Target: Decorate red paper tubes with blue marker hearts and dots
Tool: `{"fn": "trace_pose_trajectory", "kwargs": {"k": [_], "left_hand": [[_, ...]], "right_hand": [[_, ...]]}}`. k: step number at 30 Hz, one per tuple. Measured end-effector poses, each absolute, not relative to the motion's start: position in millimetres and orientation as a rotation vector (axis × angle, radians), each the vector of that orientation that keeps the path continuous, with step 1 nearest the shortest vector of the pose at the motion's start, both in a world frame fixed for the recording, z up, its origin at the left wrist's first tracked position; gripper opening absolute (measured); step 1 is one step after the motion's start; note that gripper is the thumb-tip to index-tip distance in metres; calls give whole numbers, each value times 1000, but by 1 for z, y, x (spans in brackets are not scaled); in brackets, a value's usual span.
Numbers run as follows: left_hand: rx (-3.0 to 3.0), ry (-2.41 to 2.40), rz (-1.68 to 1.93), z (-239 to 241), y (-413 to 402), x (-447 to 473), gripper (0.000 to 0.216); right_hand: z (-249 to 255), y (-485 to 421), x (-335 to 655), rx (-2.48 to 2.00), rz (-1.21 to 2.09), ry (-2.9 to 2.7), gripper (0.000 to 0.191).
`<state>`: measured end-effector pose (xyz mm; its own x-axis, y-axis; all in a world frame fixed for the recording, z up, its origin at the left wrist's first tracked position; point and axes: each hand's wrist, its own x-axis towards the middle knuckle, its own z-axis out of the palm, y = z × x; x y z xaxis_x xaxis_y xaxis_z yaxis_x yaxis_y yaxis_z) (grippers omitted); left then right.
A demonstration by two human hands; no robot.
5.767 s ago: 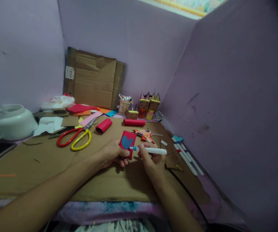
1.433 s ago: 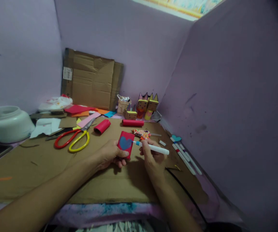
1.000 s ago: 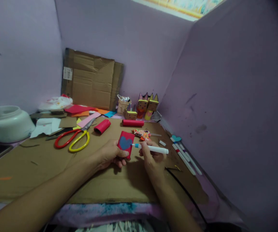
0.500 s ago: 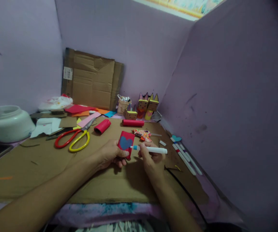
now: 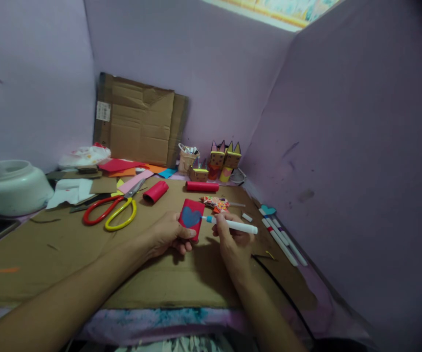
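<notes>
Head view: the left hand grips a small red rectangular piece at its lower left, thumb across the front face, other fingers behind and beneath. The piece is held tilted above a large brown cardboard sheet, near the middle of the work surface. Its face bears a solid blue heart.

The right hand holds a white cylindrical marker with a blue collar between thumb and fingers. The marker's tip lies at the right edge of the heart — whether in contact or just clear cannot be told.

Beyond the left hand lie metal scissors with one red and one yellow handle, blades pointing away, and a short red paper tube. A longer, slimmer red tube lies farther back. Just beyond the right hand is a floral-patterned tool, partly hidden. To the right, white markers lie side by side along the sheet's edge — a light-blue heart cutout sits at their far end.
</notes>
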<state>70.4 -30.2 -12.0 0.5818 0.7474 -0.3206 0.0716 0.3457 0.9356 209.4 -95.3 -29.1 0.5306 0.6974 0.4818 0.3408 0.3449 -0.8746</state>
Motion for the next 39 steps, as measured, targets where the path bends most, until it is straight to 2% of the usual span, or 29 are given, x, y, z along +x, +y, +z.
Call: {"fn": "trace_pose_trajectory", "kwargs": {"k": [39], "left_hand": [[1159,823,519,-14,-29,69,23]], "right_hand": [[-34,-98,212,-1219,361,-1179,24]]}}
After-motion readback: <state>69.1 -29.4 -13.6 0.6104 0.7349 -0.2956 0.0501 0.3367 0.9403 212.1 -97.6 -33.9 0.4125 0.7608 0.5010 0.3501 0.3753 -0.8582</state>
